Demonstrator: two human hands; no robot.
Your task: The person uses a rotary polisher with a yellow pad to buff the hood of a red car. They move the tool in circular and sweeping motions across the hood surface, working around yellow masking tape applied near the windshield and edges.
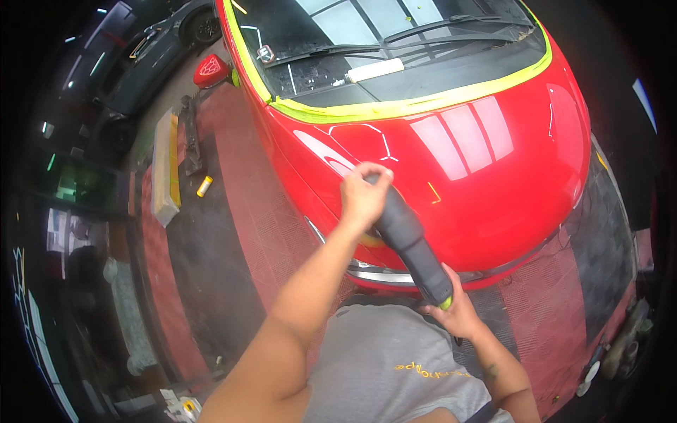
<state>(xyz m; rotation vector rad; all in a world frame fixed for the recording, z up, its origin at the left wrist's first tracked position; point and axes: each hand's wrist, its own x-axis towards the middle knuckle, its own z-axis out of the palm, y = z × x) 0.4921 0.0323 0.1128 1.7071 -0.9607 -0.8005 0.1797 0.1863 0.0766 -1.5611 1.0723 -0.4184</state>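
A long black handheld tool [411, 243] with a wide rounded far part and a yellow-green tip at its near end slants in front of my body, over the front of a red car. What kind of tool it is, I cannot tell. My left hand [363, 197] is closed at its far end, thumb and fingers pinched together by the rim. Around the near end wraps my right hand [457, 310], partly hidden behind the tool. Beneath the far end lies the glossy red hood [493, 204], the tool seemingly held above it.
Yellow-green tape [395, 109] edges the windshield, where a white roller-like item [375, 70] lies near the wipers. On the red and black floor tiles sit a long box [166, 169] and a small yellow canister [204, 187]. A dark car [148, 60] stands at far left.
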